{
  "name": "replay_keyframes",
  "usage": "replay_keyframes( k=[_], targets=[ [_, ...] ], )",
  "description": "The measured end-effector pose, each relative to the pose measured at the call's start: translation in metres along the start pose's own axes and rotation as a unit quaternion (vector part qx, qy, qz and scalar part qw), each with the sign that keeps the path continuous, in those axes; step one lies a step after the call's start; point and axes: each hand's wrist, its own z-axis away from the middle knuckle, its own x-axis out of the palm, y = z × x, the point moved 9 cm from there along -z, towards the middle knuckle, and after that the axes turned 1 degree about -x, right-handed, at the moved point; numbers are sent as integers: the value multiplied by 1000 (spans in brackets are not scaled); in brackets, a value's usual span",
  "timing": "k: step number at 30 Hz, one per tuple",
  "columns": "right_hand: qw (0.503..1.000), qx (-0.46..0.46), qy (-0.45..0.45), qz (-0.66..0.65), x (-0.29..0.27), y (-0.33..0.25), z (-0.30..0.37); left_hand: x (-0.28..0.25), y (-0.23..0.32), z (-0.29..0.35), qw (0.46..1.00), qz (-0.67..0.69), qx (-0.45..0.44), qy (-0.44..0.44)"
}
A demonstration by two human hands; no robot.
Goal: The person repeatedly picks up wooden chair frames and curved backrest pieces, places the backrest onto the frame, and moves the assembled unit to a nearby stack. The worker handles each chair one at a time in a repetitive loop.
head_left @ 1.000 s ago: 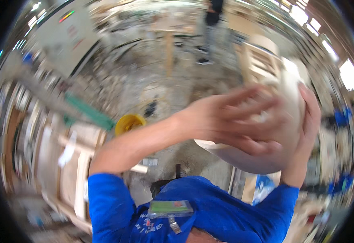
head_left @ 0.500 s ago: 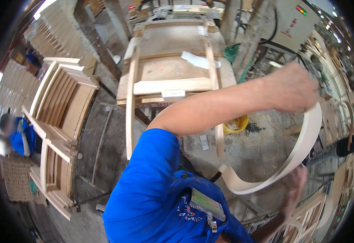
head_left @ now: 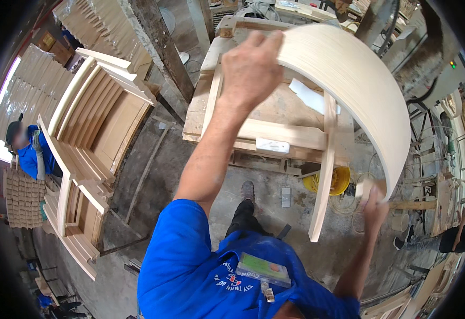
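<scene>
A broad, pale, curved wooden panel [head_left: 371, 80] arches in the air over the right side of the worktable. My left hand [head_left: 254, 69] is closed around its upper left end. Lower down on the right, my right hand [head_left: 374, 210] is closed at the panel's other end; motion smears its fingers a little. Below the panel, a wooden frame [head_left: 322, 175] of two long rails and a crosspiece rests on the worktable [head_left: 198, 114]. A white curved sheet [head_left: 309, 95] lies between the rails, and a small white block [head_left: 272, 145] sits against the crosspiece.
Stacked curved wooden frames [head_left: 91, 122] stand on the left, with a person in blue [head_left: 33, 151] beyond them. A yellow bucket [head_left: 339, 181] is on the floor below the table. A post [head_left: 160, 48] rises at the back left; another person's legs [head_left: 429, 242] show at far right.
The curved panel has swung up and turned from low on the right to above the table. My left hand has moved left with its end, and my right hand has risen to the other end.
</scene>
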Motion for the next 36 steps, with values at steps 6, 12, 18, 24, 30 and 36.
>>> replay_keyframes(
  k=[6, 12, 18, 24, 30, 36],
  targets=[
    [970, -161, 107, 146, 77, -97, -183, 80, -160, -3, 996, 16, -77, -49],
    [927, -272, 147, 211, 187, -203, -264, 171, -278, 19, 986, 43, -99, -124],
    [935, -249, 128, 219, 230, -173, -305, 211, -296, 31, 979, 15, -153, -133],
    [938, -237, 119, 225, 247, -144, -322, 224, -291, 39, 953, 38, -247, -172],
    [941, -252, 99, 204, 256, -134, -325, 212, -290, 46, 985, 43, -121, -112],
    [933, -251, 92, 240, 257, -121, -330, 216, -284, 53, 978, 2, -150, -147]
  ],
)
